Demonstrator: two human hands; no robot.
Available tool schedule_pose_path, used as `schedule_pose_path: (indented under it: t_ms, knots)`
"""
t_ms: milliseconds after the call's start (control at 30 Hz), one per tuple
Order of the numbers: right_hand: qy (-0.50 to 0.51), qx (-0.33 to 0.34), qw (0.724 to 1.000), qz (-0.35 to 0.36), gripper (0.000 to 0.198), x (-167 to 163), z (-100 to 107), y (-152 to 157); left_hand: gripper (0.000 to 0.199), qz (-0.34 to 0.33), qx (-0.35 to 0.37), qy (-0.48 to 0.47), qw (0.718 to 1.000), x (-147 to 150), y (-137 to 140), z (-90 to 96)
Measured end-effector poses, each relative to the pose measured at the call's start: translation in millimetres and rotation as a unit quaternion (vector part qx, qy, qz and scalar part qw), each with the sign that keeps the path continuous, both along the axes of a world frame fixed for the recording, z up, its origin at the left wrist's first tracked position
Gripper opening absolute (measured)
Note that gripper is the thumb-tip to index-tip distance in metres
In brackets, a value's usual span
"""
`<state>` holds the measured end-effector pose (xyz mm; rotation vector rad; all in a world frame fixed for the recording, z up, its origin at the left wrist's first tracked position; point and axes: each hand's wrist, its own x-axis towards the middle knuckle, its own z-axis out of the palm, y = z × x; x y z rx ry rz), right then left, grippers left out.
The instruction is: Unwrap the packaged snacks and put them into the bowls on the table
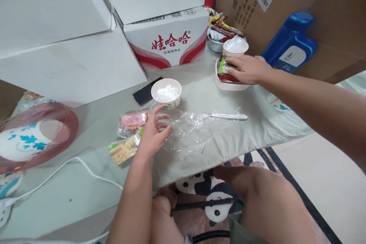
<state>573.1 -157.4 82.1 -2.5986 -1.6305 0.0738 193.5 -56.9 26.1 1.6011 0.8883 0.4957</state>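
Observation:
My left hand (156, 131) hovers over the table with fingers apart and nothing in them. Just beyond its fingertips stands a white paper bowl (169, 103) lined with clear plastic. Beside the wrist lie a pink-wrapped snack packet (134, 119) and a yellowish cracker packet (125, 150). At the right, my right hand (248, 69) has its fingers over a snack packet with a green edge (222, 66), in a white tub (231, 85) of reddish-brown packets. Its thumb is hidden. A second plastic-lined paper bowl (236, 46) is right behind that hand.
Crumpled clear plastic film (188, 129) and a white-handled utensil (230, 116) lie mid-table. A black phone (143, 93) rests by the bowl. White cartons (171, 44) and a brown box (243, 0) wall the back. A blue bottle (294, 42) leans right; a white cable (94, 175) crosses the left.

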Motion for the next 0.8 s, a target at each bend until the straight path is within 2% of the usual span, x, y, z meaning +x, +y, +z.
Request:
schedule_pose_path:
  t_ms: [100, 167, 300, 400, 500, 667, 800]
  knots:
    - [0.015, 0.012, 1.0, -0.002, 0.071, 5.2, -22.6, -1.9, 0.071, 0.002, 0.01, -0.003, 1.0, -4.0, -0.8, -1.0]
    - [0.014, 0.015, 1.0, 0.0, 0.073, 10.4, -28.1, -0.8, 0.072, 0.003, 0.012, -0.008, 1.0, -6.0, -0.2, -2.4]
    - [-0.017, 0.006, 1.0, 0.002, 0.072, 5.2, -18.3, -5.1, 0.074, 0.007, 0.006, -0.018, 1.0, -6.7, 1.4, -3.8]
    - [-0.054, 0.042, 0.998, 0.003, 0.077, -14.1, -11.4, -19.3, 0.075, 0.006, 0.003, -0.03, 1.0, -6.0, 0.7, -2.2]
    - [-0.077, 0.048, 0.996, -0.01, 0.083, -32.5, -18.6, -37.2, 0.075, -0.001, -0.003, -0.039, 0.999, -6.9, -1.7, 0.7]
    - [-0.082, 0.0, 0.997, -0.006, 0.07, -26.7, -44.3, -46.5, 0.073, 0.004, -0.009, -0.03, 0.999, -14.6, -5.1, 4.2]
    - [-0.093, 0.0, 0.996, -0.006, 0.064, -11.0, -47.8, -35.9, 0.073, 0.011, -0.009, -0.022, 1.0, -20.2, -4.3, 4.6]
